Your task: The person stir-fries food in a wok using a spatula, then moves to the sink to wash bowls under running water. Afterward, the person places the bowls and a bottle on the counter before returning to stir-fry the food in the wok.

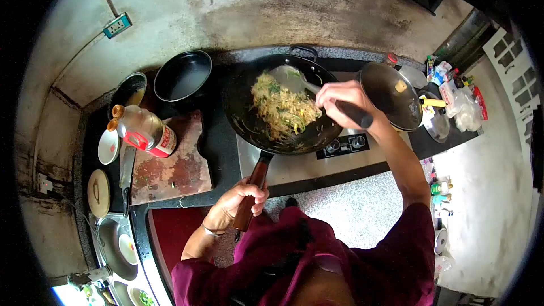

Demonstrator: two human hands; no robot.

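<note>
A maroon top (266,260) lay nearest. The left hand (243,197) wrapped the wok (241,124)'s wooden handle (260,174), seemingly to steady it; the right hand (344,103) clasped a spatula (290,81), its blade slanting into the shredded stir-fry (280,114) inside.

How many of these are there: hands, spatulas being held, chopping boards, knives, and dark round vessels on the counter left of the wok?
Hands, left hand and right hand: 2
Held spatula: 1
Chopping board: 1
Knife: 1
Dark round vessels: 2
Total: 7
</note>
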